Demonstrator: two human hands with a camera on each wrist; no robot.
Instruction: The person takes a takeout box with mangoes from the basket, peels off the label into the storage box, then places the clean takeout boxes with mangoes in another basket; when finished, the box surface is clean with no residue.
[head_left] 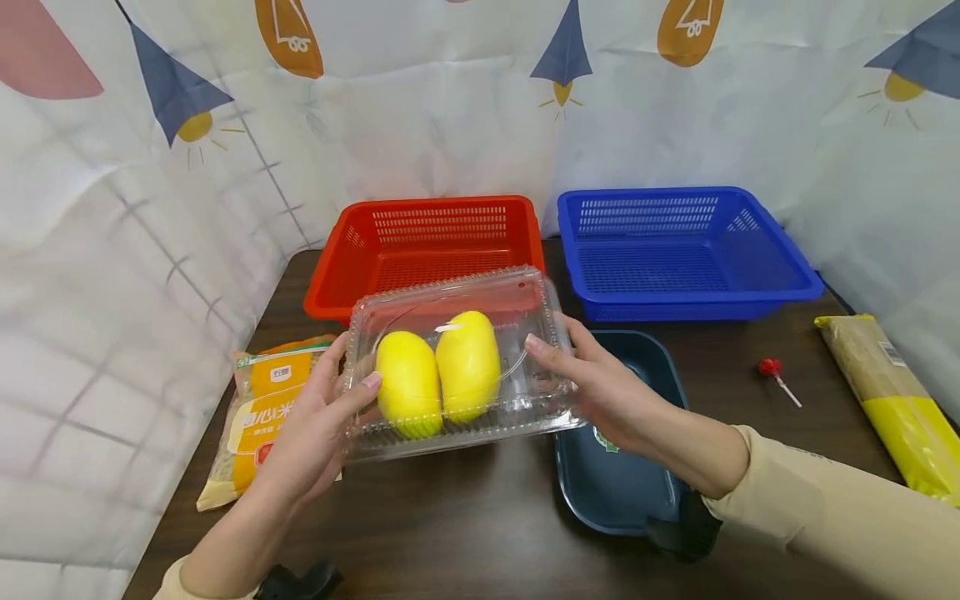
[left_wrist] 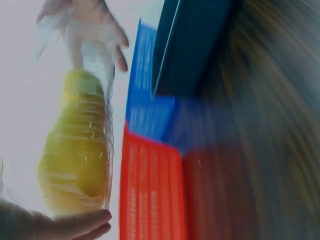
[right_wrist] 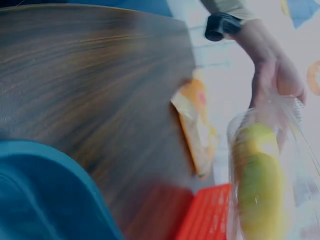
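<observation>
A clear plastic clamshell box (head_left: 517,404) is held up over the table in both hands, tilted a little. Inside it, side by side toward the left, lie two yellow mangoes (head_left: 438,375). My left hand (head_left: 311,433) grips the box's left end, thumb on top. The right end is in my right hand (head_left: 618,392), thumb on the lid and fingers behind. In the left wrist view, the mangoes (left_wrist: 75,160) show blurred through the plastic. Seen from the right wrist, the left hand (right_wrist: 277,82) holds the far end of the box.
Behind the box stand a red basket (head_left: 330,283) and a blue basket (head_left: 690,297). Partly under the right hand sits a dark blue tray (head_left: 600,508). An orange-and-white grain bag (head_left: 251,417) lies left; a red lollipop (head_left: 770,367) and a yellow-ended packet (head_left: 900,417) lie right.
</observation>
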